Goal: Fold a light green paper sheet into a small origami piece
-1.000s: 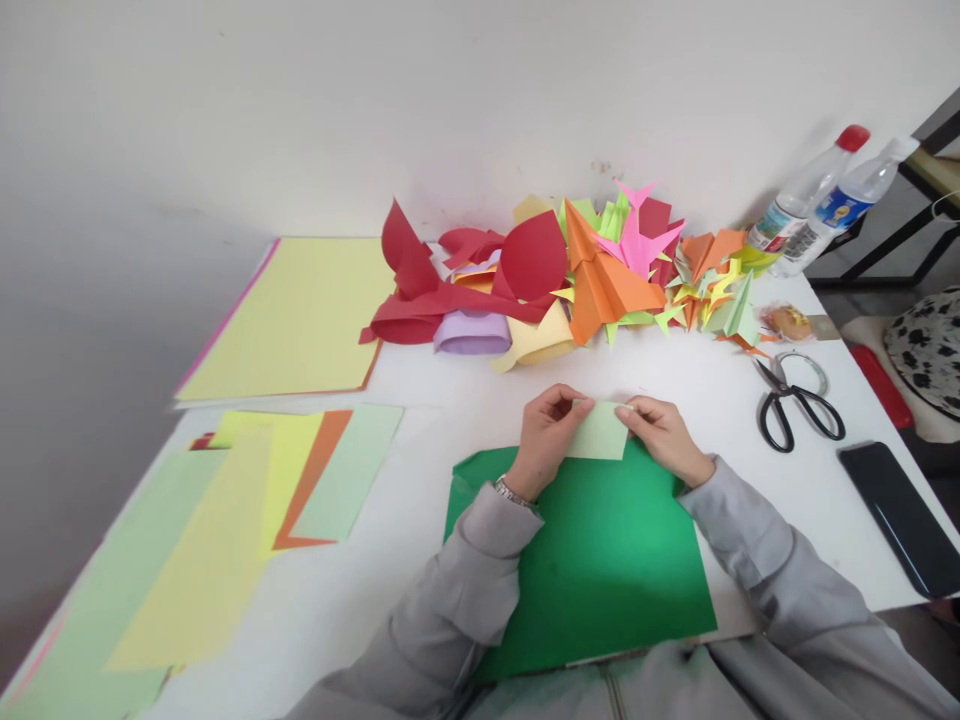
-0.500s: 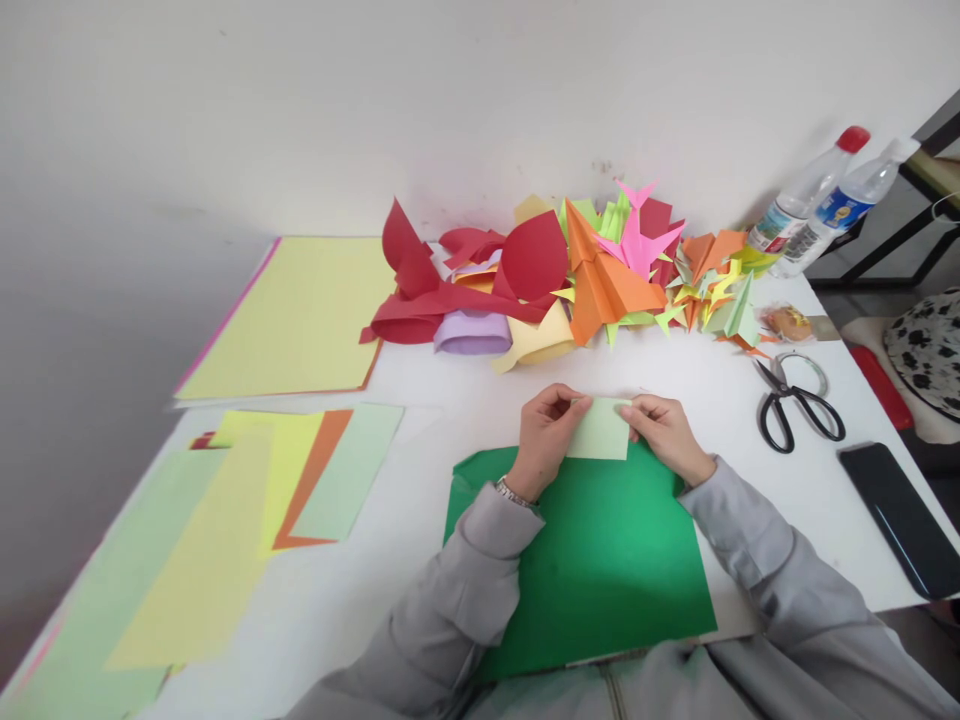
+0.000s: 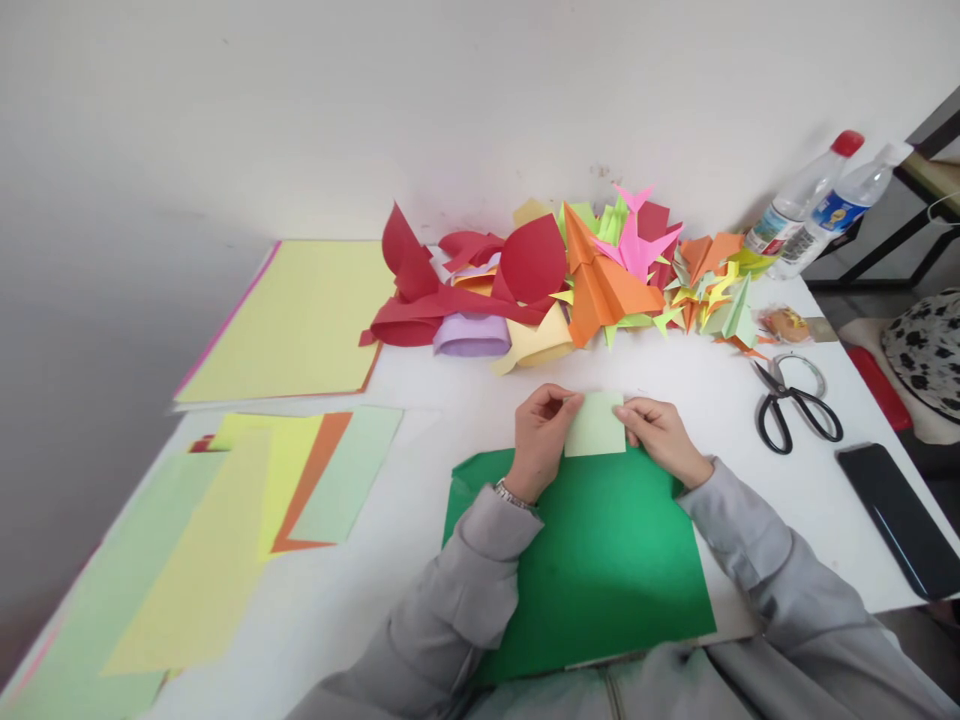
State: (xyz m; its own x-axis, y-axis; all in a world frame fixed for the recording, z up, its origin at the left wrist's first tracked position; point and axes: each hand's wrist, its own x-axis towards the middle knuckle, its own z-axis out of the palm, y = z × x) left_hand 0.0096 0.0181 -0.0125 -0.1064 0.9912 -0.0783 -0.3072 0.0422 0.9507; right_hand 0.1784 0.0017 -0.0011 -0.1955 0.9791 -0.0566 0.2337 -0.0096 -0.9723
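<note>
Between my two hands is a small pale green piece of paper [image 3: 596, 428], close to square. My left hand [image 3: 541, 440] pinches its upper left edge between thumb and fingers. On the opposite side, my right hand [image 3: 661, 435] grips the upper right edge, thumb on top. The paper is held over the far edge of a large dark green sheet [image 3: 600, 560] that lies in front of me. Both forearms, in grey sleeves, rest across that sheet's sides. The fingertips behind the paper are hidden.
Behind my hands lie folded paper planes [image 3: 600, 280] and red paper shapes [image 3: 532, 260]. Yellow sheets [image 3: 292, 320] and coloured strips [image 3: 345, 480] are at left. At right are scissors [image 3: 795, 405], a tape roll [image 3: 817, 372], a phone [image 3: 896, 520] and two bottles [image 3: 802, 200].
Both hands and the pale green paper have shifted very slightly left. The paper's top edge sits a little higher. Both hands keep their hold.
</note>
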